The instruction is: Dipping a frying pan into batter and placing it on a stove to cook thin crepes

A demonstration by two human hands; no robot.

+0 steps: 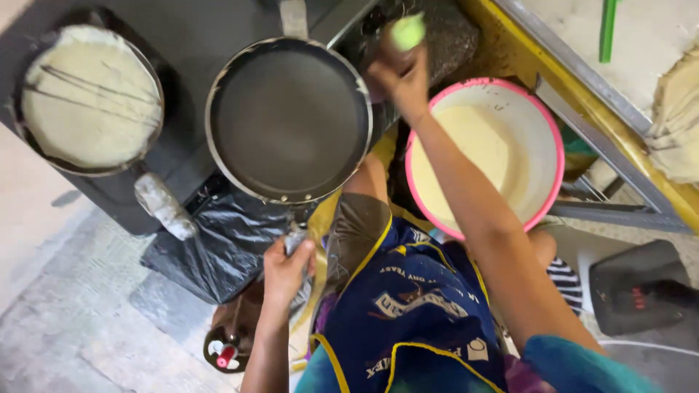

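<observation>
Because two pans are on the go at once, the dark cooktop (182,29) carries them side by side: at the far left sits the round dark pan filled with a pale, set sheet of batter (91,98), its wrapped, whitish handle (164,207) pointing down toward the person so it can be reached without leaning over the heat. Just right of it lies the empty black round frying pan (289,120), its surface bare and matte, with dried batter along the rim. The left hand (285,273) is clamped around this pan's handle, fingers wrapped tight below the rim, which would steady the pan or let it be tilted. Beneath it a crumpled black plastic bag (218,240) lies on the tiled floor (65,320), apparently to catch drips. Further right, the right hand (400,76) is raised over the pan's right edge, fingers closed on a pale green utensil handle (408,30); what hangs from it is hidden behind the hand. Under that forearm stands the pink-rimmed white bowl of cream batter (484,156), kept close beside the pan so the reach is short. A blue apron with yellow trim (415,306) covers the lap
</observation>
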